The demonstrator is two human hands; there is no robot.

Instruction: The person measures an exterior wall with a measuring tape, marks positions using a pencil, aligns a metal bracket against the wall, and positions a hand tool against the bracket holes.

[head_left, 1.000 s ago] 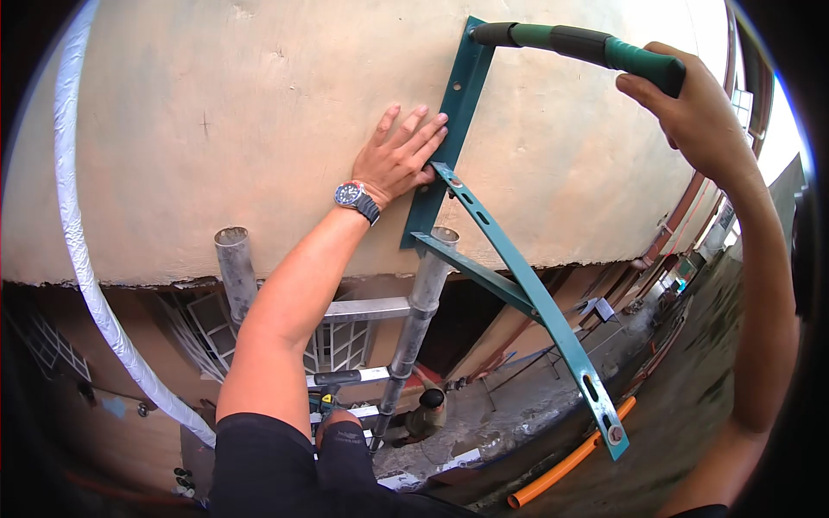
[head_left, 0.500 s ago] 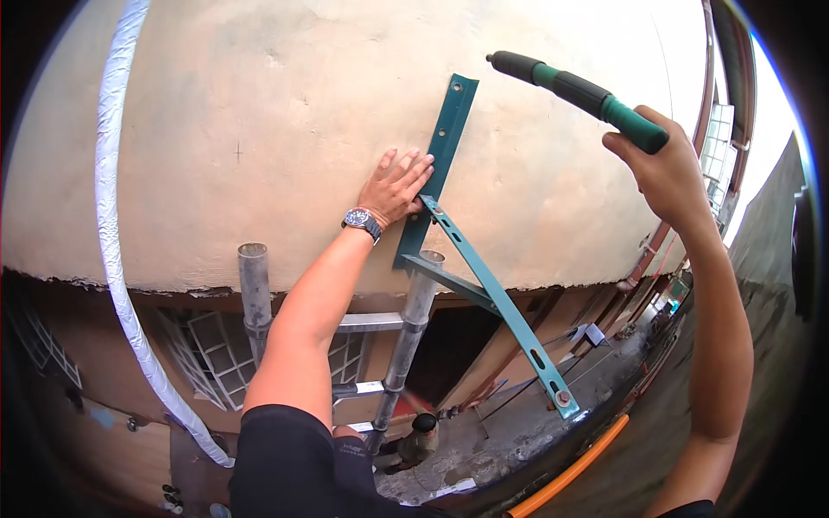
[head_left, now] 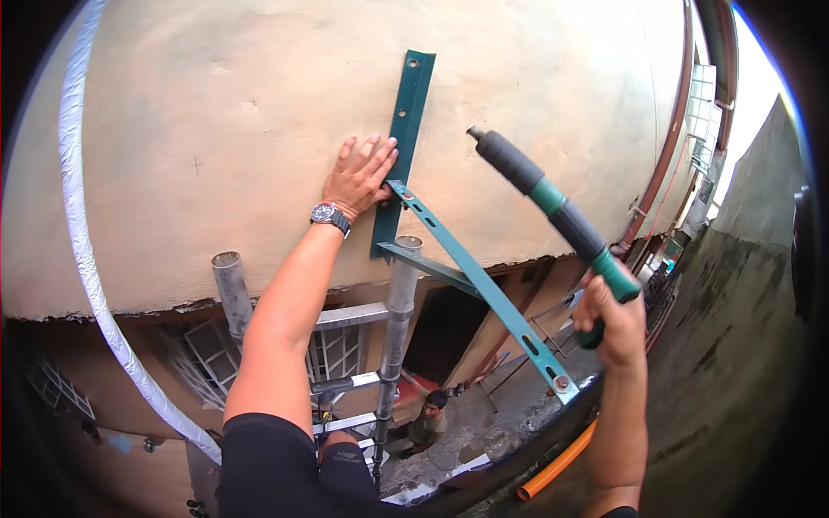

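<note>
A green metal wall bracket (head_left: 413,108) stands nearly upright against the plaster wall, with holes in its back plate. Its slotted arm (head_left: 479,281) slants out toward the lower right. My left hand (head_left: 358,177) lies flat on the wall with spread fingers, its fingertips on the plate's edge and its thumb partly hidden by the arm joint. On the right, my right hand (head_left: 615,315) is closed around the grip of a long green-and-black nail gun (head_left: 553,203). The nail gun's metal tip points up and left, apart from the bracket and wall holes.
A ladder (head_left: 399,302) rises beneath me against the wall's ragged lower edge. A silver-wrapped pipe (head_left: 82,224) hangs at left. Far below, a person (head_left: 426,423) stands on the ground near an orange pipe (head_left: 557,462). A dark wall (head_left: 734,345) flanks the right side.
My right hand has come down and left with the nail gun, which now tilts more steeply. The view has shifted, while my left hand stays at the bracket. The person below has raised their head.
</note>
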